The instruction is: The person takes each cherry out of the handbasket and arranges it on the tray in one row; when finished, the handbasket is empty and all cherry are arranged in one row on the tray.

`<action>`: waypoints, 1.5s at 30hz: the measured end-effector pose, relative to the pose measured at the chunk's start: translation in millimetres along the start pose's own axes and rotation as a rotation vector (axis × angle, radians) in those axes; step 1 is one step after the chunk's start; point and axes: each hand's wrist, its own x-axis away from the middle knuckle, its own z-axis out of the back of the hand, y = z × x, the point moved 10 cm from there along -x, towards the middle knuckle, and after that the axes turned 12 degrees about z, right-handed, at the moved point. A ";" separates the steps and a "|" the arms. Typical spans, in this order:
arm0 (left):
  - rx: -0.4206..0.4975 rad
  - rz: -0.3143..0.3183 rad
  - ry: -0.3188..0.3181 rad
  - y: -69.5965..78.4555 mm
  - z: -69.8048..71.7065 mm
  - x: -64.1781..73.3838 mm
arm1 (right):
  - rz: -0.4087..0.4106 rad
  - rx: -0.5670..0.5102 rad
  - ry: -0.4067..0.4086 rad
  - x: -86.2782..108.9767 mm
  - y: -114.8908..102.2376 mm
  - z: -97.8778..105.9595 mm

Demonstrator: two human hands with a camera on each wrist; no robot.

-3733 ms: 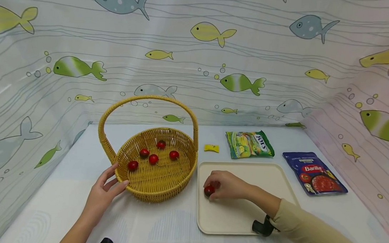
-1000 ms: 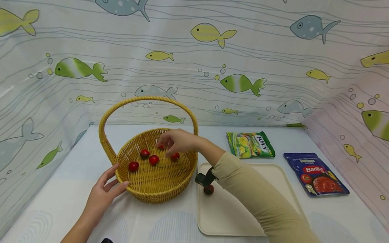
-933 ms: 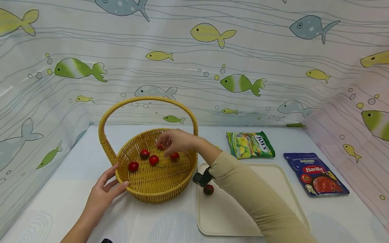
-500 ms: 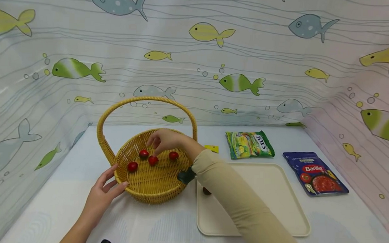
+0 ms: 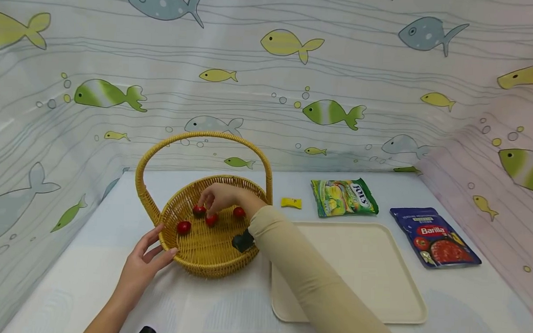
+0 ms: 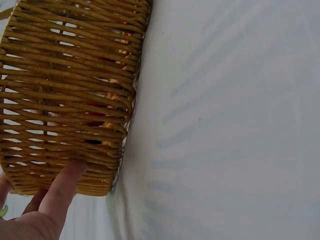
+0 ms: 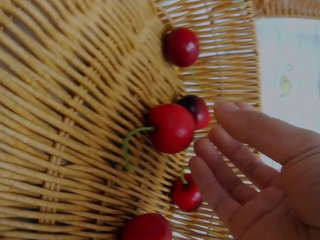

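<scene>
Right hand (image 5: 220,197) shifted leftward, fingers loose, seemingly empty; left hand (image 5: 140,264) (fingers spread) touches basket rim (image 5: 201,265).

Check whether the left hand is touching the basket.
Touching. The left wrist view shows the left hand with a fingertip against the basket's woven wall.

cherries (image 5: 183,227) in basket (image 5: 212,271) | tray (image 5: 356,258) right of basket | packet (image 5: 344,197) behind tray
</scene>
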 end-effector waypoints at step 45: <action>0.010 0.014 -0.007 -0.7 -0.3 0.9 | 0.353 0.192 -0.061 99.9 -93.1 23.6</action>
